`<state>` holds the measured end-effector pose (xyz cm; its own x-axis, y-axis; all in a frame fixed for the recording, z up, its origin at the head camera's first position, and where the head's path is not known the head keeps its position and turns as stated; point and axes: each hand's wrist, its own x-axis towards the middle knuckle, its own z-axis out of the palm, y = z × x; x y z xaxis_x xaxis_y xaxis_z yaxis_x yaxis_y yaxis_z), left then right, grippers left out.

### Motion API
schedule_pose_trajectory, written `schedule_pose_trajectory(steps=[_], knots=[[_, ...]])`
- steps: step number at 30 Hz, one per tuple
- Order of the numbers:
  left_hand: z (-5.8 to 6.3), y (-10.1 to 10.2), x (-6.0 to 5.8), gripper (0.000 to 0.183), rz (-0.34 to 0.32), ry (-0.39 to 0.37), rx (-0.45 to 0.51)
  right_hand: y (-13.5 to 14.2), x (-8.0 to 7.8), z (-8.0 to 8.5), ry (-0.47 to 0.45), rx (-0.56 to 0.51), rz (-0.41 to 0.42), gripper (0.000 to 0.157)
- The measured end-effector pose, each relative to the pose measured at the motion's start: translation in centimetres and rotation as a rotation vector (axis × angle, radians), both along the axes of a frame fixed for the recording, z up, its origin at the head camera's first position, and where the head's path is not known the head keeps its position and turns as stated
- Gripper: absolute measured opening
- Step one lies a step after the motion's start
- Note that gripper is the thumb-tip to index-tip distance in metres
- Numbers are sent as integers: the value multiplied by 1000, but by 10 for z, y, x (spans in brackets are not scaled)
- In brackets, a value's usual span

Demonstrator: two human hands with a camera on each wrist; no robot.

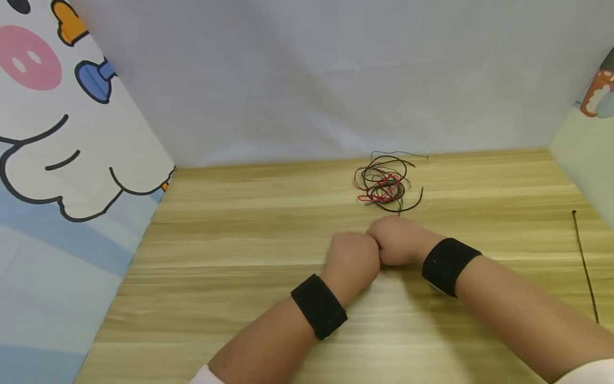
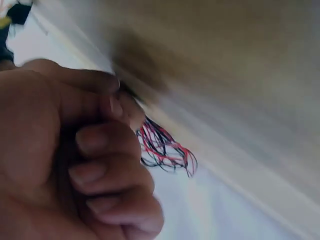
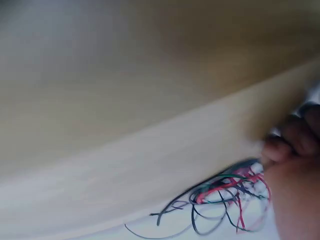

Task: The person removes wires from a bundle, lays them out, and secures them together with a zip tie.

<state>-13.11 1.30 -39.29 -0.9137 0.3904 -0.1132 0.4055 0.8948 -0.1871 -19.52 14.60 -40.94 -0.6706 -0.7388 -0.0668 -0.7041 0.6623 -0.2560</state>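
Note:
A loose tangle of black, red and dark green wires [image 1: 384, 186] lies on the table just beyond the hands. My left hand [image 1: 354, 261] and right hand [image 1: 400, 240] meet, knuckles touching, in front of it. From the tangle a thin dark wire runs down to the right hand's edge, whose fingers are curled. In the left wrist view the left hand [image 2: 100, 155] has thumb and forefinger pinched together, a thin dark sliver showing at the tips; its other fingers are curled. The right wrist view catches only part of the right hand [image 3: 297, 165]; its grip is mostly hidden.
On the right of the wood-grain table [image 1: 216, 256] lies a long thin dark strand [image 1: 585, 261] with a small knob at its far end. A pale wall [image 1: 336, 80] stands behind, and a cartoon-printed panel [image 1: 96, 149] borders the left.

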Motion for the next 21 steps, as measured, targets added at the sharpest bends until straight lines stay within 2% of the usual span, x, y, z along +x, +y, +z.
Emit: schedule_pose_trajectory(steps=[5, 7, 10, 13, 17, 19, 21], knots=[[-1, -3, 10, 29, -44, -70, -137, 7, -11, -12, 106, 23, 45, 26], [1, -11, 15, 27, -40, -102, -174, 10, -14, -15, 122, 10, 41, 27], [0, -32, 23, 27, -26, -118, -175, 13, -18, -19, 127, -6, 42, 27], [-6, -60, 32, 26, -12, -130, -134, 14, -20, -21, 120, -11, 54, 26], [-11, -104, 51, 19, 12, -131, -9, 16, -21, -26, 109, -23, 84, 23], [-11, -124, 61, 18, 43, -126, 43, 17, -23, -28, 108, -32, 97, 20], [-9, -140, 70, 17, 110, -148, 75, 18, -24, -29, 114, -44, 107, 20]])
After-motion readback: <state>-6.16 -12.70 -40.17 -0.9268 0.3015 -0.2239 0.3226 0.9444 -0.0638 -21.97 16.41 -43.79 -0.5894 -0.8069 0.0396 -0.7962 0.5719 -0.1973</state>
